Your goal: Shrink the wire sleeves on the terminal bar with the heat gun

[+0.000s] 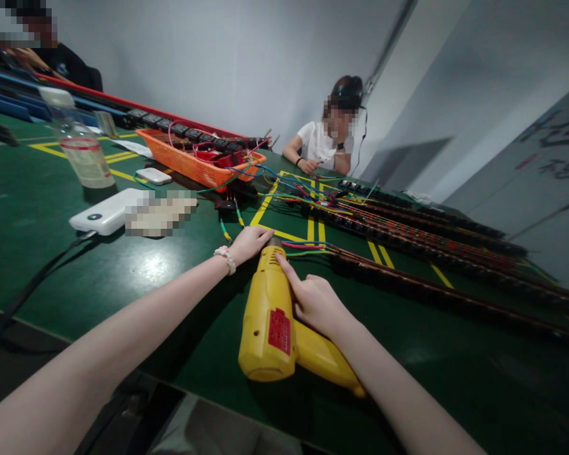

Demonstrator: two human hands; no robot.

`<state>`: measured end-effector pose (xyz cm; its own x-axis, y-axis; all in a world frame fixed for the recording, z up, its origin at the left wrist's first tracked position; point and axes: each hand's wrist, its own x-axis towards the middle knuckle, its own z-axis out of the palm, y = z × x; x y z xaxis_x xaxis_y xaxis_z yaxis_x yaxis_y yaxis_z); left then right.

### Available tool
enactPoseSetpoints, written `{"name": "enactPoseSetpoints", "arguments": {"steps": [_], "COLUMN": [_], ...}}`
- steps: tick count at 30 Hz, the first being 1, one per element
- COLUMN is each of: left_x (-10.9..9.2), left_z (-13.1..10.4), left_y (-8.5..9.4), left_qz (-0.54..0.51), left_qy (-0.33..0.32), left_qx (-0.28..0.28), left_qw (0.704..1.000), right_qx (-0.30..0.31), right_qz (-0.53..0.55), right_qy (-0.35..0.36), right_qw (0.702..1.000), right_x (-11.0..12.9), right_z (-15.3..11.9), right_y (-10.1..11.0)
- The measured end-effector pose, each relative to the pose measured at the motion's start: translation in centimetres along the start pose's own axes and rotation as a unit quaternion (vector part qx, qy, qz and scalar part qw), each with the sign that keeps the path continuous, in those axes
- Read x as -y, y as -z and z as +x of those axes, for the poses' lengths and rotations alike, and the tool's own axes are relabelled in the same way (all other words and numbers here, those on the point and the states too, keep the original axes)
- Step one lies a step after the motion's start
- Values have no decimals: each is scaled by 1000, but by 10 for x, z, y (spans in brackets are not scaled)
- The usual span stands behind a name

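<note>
A yellow heat gun with a red label lies on the green table, its metal nozzle pointing away from me. My right hand rests against its right side, index finger stretched along the front of the body. My left hand, with a bracelet at the wrist, is beside the nozzle; its fingers are pressed together, and what they hold, if anything, is hidden. Blue, red and green wires run right from the nozzle area to a long dark strip.
An orange basket of wired parts stands at the back. A bottle, white power bank and white case are on the left. More strips lie right. A person sits across; another is far left.
</note>
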<state>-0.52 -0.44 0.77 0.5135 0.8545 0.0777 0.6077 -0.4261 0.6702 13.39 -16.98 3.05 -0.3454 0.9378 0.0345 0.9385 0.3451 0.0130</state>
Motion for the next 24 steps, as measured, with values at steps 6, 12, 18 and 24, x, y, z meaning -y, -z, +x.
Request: {"name": "enactPoseSetpoints", "arguments": {"steps": [6, 12, 18, 24], "left_x": [-2, -2, 3, -1], "left_z": [-4, -5, -3, -7], "left_y": [1, 2, 1, 2], "left_qz": [11, 17, 15, 65], "left_qy": [1, -3, -11, -17], "left_qx": [10, 10, 11, -7], "left_qw": [1000, 1000, 1000, 998], "right_qx": [20, 20, 3, 6], "right_qz": [23, 27, 25, 49], "right_qy": [5, -30, -99, -135], "right_qw": [1000, 999, 995, 990], "right_x": [-6, -21, -42, -58], "right_z": [-5, -22, -45, -69], "right_y": [-2, -6, -10, -14]}}
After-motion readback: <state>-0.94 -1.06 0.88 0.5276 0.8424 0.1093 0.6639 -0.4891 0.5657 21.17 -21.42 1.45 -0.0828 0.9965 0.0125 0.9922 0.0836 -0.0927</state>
